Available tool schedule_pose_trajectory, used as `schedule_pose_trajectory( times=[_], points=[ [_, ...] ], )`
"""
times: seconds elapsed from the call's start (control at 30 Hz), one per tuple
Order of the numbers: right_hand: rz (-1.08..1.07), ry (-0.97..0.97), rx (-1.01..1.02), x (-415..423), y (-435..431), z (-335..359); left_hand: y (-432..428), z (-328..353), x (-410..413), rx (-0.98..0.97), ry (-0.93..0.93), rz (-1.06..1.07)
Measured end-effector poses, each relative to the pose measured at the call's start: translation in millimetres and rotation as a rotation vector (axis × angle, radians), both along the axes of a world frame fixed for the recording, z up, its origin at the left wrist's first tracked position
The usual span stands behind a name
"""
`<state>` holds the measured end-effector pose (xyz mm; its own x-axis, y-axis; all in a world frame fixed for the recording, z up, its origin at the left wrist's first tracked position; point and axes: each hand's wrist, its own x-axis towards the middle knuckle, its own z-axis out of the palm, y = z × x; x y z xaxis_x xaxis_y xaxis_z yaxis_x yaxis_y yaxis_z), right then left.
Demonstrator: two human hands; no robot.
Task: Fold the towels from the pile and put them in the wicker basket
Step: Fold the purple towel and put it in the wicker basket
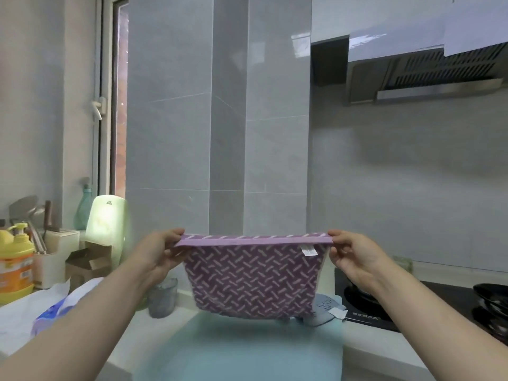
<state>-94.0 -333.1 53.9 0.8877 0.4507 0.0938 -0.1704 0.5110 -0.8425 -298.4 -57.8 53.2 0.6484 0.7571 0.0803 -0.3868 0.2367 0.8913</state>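
Note:
A purple towel with a pale dash pattern hangs in the air in front of me, stretched flat between both hands. My left hand pinches its top left corner and my right hand pinches its top right corner. A small white label shows near the top right. The towel's lower edge hangs just above a light blue surface on the counter. A grey cloth lies behind the towel's lower right corner. No wicker basket is in view.
At left stand a yellow detergent bottle, a utensil holder, a cardboard box and a pale green appliance. A clear cup sits near my left wrist. A black cooktop with dark bowls lies right, under a range hood.

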Motion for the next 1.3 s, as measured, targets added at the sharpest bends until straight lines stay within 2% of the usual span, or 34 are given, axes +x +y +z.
schedule_pose_trajectory(
  times=[0.17, 0.27, 0.37, 0.5, 0.67, 0.8, 0.97, 1.1, 1.2, 1.3],
  points=[
    [0.089, 0.100, -0.077, -20, -18, -46, 0, -51, -25, -0.067, 0.074, -0.016],
    [0.140, 0.046, -0.083, -33, -31, -67, -2, -78, -43, 0.145, 0.171, -0.030],
    [0.076, -0.094, -0.213, -47, -39, -83, -12, -96, -58, 0.417, 0.313, 0.073],
    [-0.074, -0.293, -0.422, -61, -50, -92, -25, -101, -70, 0.552, 0.324, 0.158],
    [-0.108, -0.538, -0.649, -64, -69, -107, -34, -106, -90, 0.778, 0.429, 0.197],
    [-0.029, -0.559, -0.673, -65, -84, -119, -38, -116, -109, 0.886, 0.529, 0.063],
    [0.166, -0.539, -0.673, -74, -103, -128, -43, -127, -124, 0.911, 0.636, -0.103],
    [0.330, -0.445, -0.688, -73, -113, -135, -44, -128, -127, 0.823, 0.682, -0.194],
    [0.338, -0.414, -0.727, -71, -113, -138, -44, -130, -123, 0.760, 0.694, -0.217],
    [0.255, -0.387, -0.753, -66, -105, -142, -41, -135, -114, 0.721, 0.703, -0.197]
  ],
)
